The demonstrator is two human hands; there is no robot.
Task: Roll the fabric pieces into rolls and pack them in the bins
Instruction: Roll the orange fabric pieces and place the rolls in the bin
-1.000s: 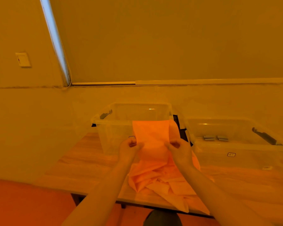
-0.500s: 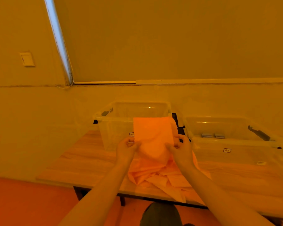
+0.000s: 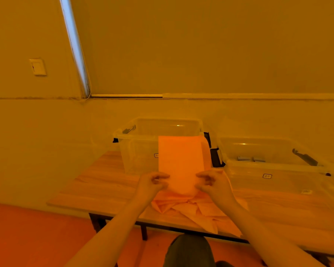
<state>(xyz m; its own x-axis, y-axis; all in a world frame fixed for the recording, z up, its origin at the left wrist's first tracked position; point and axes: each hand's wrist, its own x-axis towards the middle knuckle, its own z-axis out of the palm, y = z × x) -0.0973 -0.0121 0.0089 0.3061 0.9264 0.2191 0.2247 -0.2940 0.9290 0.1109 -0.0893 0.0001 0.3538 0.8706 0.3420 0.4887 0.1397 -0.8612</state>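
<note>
Both hands hold one fabric piece up in front of the person. The left hand pinches its lower left edge between thumb and curled fingers, and the right hand pinches the lower right edge the same way, so each grip is closed on cloth and nothing else. The piece stands upward from the two pinches as a flat panel and hides part of the near wall of the left bin. Its lower end bulges between the hands, perhaps the beginning of a roll.

Below the hands a loose heap of fabric pieces lies crumpled on the desk, one corner hanging over the near edge. The right bin stands beside the left one and has two small rolls inside.

The cloth looks thin, light and limp, likely to sag or unroll if released. Holding it at the side edges, close to the rolled end, should keep the roll even.
</note>
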